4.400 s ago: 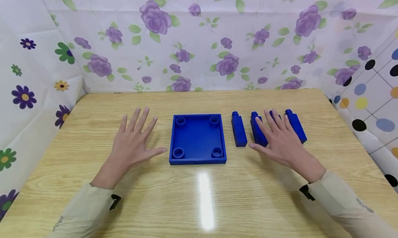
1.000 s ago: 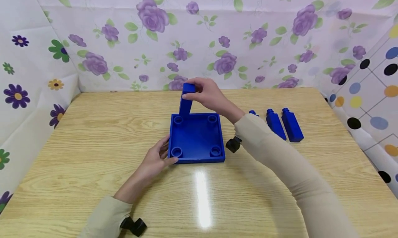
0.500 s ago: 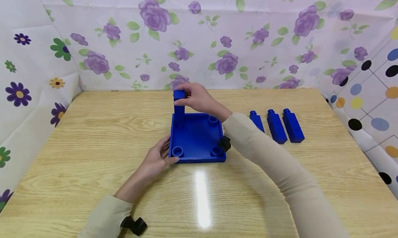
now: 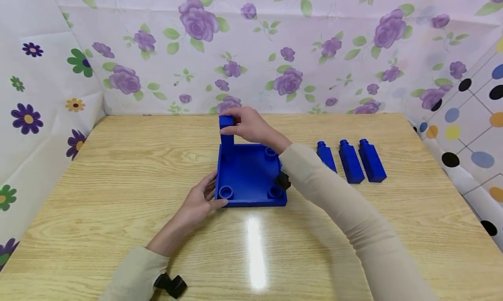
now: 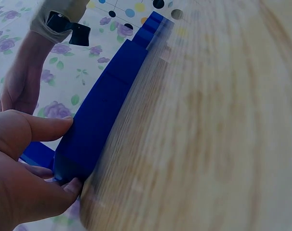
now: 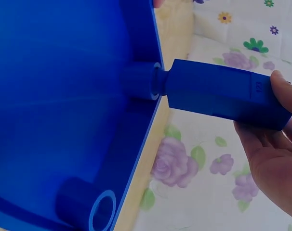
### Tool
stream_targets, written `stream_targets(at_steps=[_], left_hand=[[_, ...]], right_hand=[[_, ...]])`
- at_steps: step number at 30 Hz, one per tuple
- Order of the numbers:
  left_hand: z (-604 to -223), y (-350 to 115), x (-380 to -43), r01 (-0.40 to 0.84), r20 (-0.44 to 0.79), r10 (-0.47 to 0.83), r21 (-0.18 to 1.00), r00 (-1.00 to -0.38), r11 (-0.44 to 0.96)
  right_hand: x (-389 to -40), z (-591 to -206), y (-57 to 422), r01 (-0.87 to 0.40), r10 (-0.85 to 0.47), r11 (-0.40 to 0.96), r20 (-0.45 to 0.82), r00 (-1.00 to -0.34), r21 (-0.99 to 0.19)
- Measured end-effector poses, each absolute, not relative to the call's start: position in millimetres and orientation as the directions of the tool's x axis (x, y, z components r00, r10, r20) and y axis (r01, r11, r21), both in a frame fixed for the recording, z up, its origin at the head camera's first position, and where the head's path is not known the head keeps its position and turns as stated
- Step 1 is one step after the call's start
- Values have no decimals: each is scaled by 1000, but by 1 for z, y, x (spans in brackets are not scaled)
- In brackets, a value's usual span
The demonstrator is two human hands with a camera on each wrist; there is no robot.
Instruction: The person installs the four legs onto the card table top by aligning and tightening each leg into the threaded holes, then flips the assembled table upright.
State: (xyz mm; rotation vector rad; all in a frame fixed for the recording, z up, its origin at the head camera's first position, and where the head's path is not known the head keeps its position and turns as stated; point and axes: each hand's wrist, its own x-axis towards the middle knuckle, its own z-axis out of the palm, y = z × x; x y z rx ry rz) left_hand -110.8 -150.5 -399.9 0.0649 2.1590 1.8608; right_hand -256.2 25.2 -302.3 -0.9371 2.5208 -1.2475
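A square blue tabletop [image 4: 251, 174] lies underside up, with a raised rim and a round socket in each corner. My left hand [image 4: 196, 201] grips its near left corner, thumb on the front rim and fingers along the left side. Above the far left corner, my right hand [image 4: 249, 125] pinches the upper end of an upright blue table leg [image 4: 226, 139] between thumb and fingers. In the right wrist view the leg's narrow neck sits in the mouth of the socket [image 6: 142, 81]; its tip is hidden inside.
Three more blue legs, the rightmost leg [image 4: 372, 161] among them, lie on the wooden table [image 4: 137, 170] right of the tabletop. The right sleeve partly covers the nearest one. Flowered cloth [image 4: 243, 52] hangs behind the table.
My hands were spread open over the table at first. Since then my left hand has taken the tabletop's corner, and my right hand has brought one leg left and stood it in the far left socket.
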Motion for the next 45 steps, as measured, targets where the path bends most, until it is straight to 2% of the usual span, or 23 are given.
stream_targets(at_steps=[9, 15, 23, 33, 38, 45], left_hand=[[-399, -150, -111, -133, -171, 223, 976, -960, 173], [-397, -151, -112, -138, -178, 215, 973, -960, 187], [-399, -150, -111, -133, -174, 233, 974, -957, 183], [-402, -151, -112, -141, -180, 236, 975, -955, 174], [-404, -151, -111, -139, -176, 237, 977, -956, 164], [-403, -152, -112, -143, -180, 230, 975, -957, 169]], right_hand=[[-257, -300, 32, -385, -656, 425, 14, -754, -819], [-255, -304, 32, -448, -646, 424, 83, -759, -787], [-251, -317, 34, -466, -579, 434, 158, -800, -771], [-249, -321, 28, -382, -480, 495, 121, -869, -780], [-248, -324, 21, -357, -408, 517, 142, -902, -778], [-245, -327, 13, -410, -387, 561, 210, -898, -719]])
